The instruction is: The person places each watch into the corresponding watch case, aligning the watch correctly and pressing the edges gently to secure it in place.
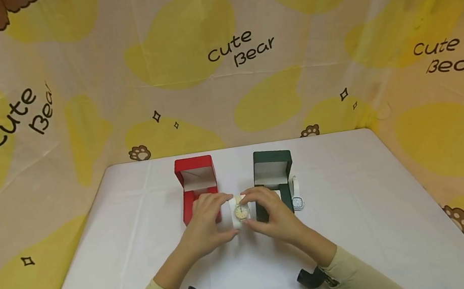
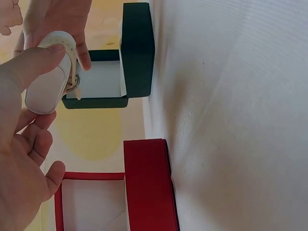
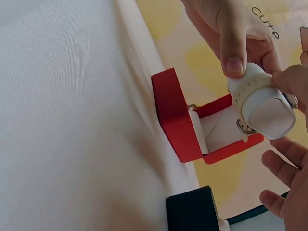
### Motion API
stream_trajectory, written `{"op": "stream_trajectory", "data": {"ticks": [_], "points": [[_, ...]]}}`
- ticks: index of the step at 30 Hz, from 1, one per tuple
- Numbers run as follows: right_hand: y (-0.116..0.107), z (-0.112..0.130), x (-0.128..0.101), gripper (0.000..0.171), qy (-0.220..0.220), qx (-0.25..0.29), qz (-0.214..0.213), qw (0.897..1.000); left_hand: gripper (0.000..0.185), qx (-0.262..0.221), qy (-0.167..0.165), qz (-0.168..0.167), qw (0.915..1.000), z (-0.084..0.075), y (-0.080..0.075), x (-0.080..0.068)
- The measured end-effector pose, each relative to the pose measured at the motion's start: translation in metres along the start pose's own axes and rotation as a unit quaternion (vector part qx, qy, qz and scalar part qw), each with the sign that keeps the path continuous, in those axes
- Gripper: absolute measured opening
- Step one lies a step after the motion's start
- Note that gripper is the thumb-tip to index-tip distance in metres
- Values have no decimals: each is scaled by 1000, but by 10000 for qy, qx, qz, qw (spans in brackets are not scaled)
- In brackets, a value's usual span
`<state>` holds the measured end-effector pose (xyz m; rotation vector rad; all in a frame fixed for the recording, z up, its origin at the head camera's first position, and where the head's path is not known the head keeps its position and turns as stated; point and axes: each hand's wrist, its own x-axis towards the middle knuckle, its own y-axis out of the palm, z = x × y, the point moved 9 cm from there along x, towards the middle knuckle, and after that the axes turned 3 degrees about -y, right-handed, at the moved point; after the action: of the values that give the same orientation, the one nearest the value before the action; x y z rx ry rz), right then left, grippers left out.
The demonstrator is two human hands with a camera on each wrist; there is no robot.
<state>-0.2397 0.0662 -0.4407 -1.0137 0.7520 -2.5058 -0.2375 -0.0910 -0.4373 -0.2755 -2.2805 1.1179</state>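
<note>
Two open boxes [image 1: 196,186] [image 1: 273,178] sit side by side on the counter [image 1: 365,224]. Between them, nearer me, my hands [image 1: 208,222] [image 1: 273,214] hold a watch on its cushion [image 1: 240,212]. Another watch [image 1: 297,197] lies right of the right box.

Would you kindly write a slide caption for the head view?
Both hands, left and right, hold a watch on its white cushion between an open red box and an open green box.

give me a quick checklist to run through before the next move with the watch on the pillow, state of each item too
1. Both hands on the pillow: left hand and right hand each pinch the white pillow: ok.
2. Watch strapped round the pillow, face up: ok.
3. Strap buckle fastened: cannot tell.
4. Red box lid open: ok.
5. Green box lid open: ok.
6. Second watch lies on the table right of the green box, apart from the hands: ok.
</note>
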Motion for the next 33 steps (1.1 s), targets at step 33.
{"op": "stream_trajectory", "data": {"ticks": [33], "points": [[0, -2, -1, 41, 523, 539, -185, 9970, 82, -328, 296, -258, 9987, -6, -8, -1]]}}
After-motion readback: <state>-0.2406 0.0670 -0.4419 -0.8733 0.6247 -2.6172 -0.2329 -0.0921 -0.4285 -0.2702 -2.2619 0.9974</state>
